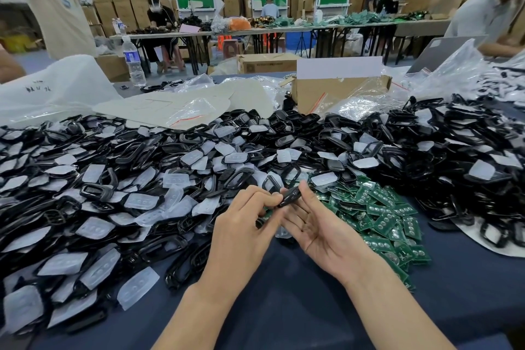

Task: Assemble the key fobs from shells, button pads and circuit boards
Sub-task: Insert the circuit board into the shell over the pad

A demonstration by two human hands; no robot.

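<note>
One black shell (289, 196), lifted clear of the desk (284, 307) and clamped between both hands. At the shell's left end, the left hand (244, 224), back upward, thumb and forefinger pinched tight on it, remaining fingers (255, 193) curled alongside. At the shell's right end, the right hand (315, 224), palm upward, thumb pressed on the edge, other fingers loosely bent just beneath. Inside of the shell hidden from view.

Just right of the shell and a little nearer, a heap of green circuit boards (383, 216), overlapping on the desk's dark blue cloth. Left of the shell and behind it, a wide heap of loose shells (199, 150) mixed with cloudy white button pads (142, 200), spreading far to both sides.

Well behind the shell, an open cardboard box (326, 91) with clear plastic bags (193, 111) to its left. Behind and far left of the shell, an upright water bottle (133, 62). Farther behind still, other people at long desks and stacked cartons along the wall.
</note>
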